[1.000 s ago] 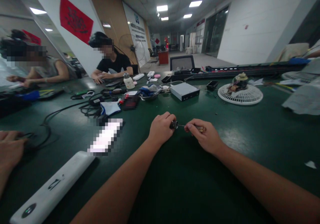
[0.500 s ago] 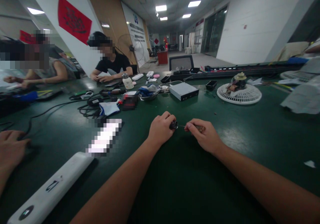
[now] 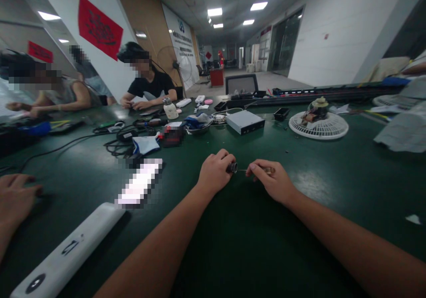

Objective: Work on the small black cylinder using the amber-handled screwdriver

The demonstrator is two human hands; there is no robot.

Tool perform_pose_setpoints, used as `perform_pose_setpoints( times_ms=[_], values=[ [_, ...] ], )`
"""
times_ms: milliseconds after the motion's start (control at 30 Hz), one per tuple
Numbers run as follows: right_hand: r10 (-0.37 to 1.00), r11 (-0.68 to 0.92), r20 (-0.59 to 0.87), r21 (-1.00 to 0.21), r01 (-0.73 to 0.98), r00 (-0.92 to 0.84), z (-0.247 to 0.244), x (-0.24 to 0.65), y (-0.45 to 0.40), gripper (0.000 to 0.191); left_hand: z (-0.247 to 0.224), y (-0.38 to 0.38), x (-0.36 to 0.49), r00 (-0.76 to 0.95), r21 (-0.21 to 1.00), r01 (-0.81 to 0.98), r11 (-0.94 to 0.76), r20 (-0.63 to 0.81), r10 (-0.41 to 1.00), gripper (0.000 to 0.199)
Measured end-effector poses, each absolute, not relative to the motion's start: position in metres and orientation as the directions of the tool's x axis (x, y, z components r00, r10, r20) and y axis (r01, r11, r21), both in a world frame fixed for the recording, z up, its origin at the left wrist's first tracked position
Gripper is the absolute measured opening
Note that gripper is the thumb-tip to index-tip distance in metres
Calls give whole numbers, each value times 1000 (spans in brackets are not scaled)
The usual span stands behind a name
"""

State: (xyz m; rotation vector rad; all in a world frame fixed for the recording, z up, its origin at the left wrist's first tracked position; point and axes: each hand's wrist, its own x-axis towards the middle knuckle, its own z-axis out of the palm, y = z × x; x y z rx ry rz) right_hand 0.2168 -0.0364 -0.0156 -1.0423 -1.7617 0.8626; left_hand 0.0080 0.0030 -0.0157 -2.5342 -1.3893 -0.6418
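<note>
Just in front, at 12 o'clock, the left hand (image 3: 215, 172) is closed around a small dark metal cylinder (image 3: 232, 167), and the right hand (image 3: 271, 179) is pinching a thin metal rod with a brown end (image 3: 264, 170). The tip of this rod meets the cylinder between the two hands, above a dark green worktop (image 3: 253, 236). Near 8 o'clock, a long white plastic bar (image 3: 66, 249) is lying on it, and a pixelated bright flat object (image 3: 140, 182) lies just beyond. Another person's hand (image 3: 15, 196) rests at 9 o'clock. Farther, at 11 o'clock, are black cables (image 3: 121, 147) and a blue and white cloth (image 3: 144, 145). Near 12 o'clock stands a flat silver metal box (image 3: 245, 121); at 1 o'clock lies a white round plastic fan guard (image 3: 319, 131). A person in a black T-shirt (image 3: 151, 85) sits far away at 11 o'clock.
</note>
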Motion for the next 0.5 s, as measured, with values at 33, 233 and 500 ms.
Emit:
perform_pose_setpoints(
  times_ms=[33, 233, 500],
  values=[
    [908, 397, 337, -880, 260, -247, -16, 217, -37, 33, -16, 3, 8, 469, 50, 835, -547, 455, 757, 25],
    [911, 402, 357, -881, 251, -205, -18, 215, -36, 28, -15, 4, 7, 458, 77, 834, -546, 455, 764, 23],
    [931, 335, 306, -933, 132, -196, -17, 217, -31, 34, -15, 3, 8, 469, 73, 828, -557, 456, 757, 25]
  ],
)
